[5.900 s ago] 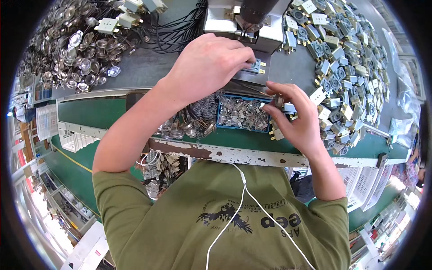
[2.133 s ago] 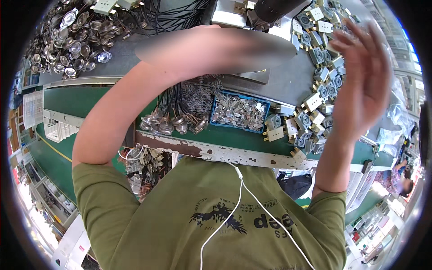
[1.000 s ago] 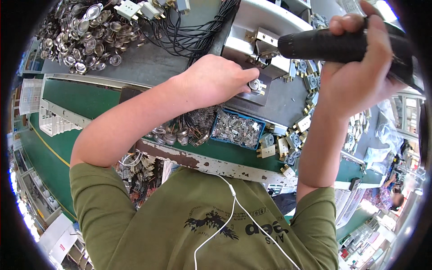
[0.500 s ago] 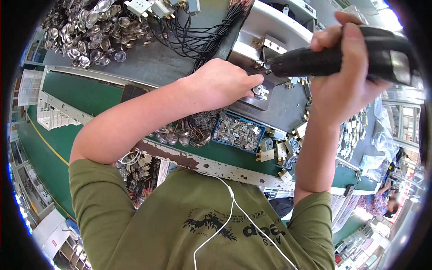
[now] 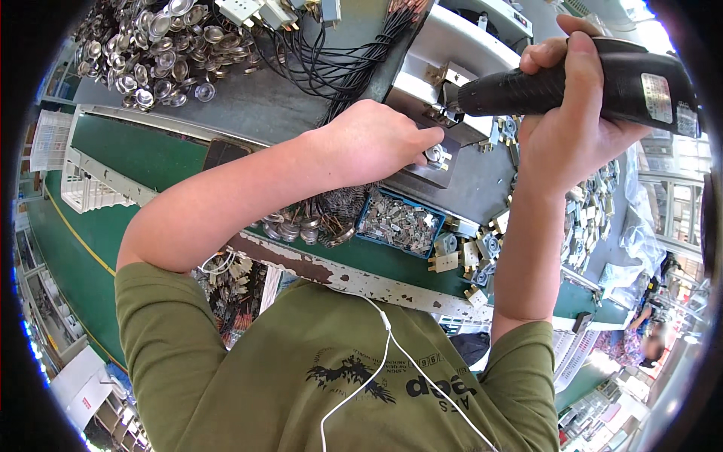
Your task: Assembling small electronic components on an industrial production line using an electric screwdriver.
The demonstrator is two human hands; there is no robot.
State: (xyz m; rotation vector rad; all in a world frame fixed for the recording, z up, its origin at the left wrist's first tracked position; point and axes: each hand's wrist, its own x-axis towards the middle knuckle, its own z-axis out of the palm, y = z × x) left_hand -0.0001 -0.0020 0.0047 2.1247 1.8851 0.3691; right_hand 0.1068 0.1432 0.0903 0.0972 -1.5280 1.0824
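My right hand (image 5: 572,113) is wrapped around a black electric screwdriver (image 5: 512,92). The tool lies nearly level, its nose pointing left at the small clamp (image 5: 444,113) of a metal fixture (image 5: 419,79). My left hand (image 5: 369,139) reaches across from the left with its fingers closed. Its thumb and forefinger meet at a small plug part (image 5: 437,157) with a round metal piece and brass-coloured pins, on a dark metal block (image 5: 429,175) just below the screwdriver's nose. The hand covers part of the plug part. The screwdriver's tip is hard to make out.
Round metal parts (image 5: 162,60) lie heaped at the far left, beside black cables (image 5: 324,68). A blue tray (image 5: 435,239) of small metal pieces stands near the front edge. Loose plug parts (image 5: 471,256) lie right of it. A person (image 5: 636,343) is at the far right.
My right hand has tilted the screwdriver slightly and shifted a little up and left, turning its pale label more into view. My left hand stays at the plug part.
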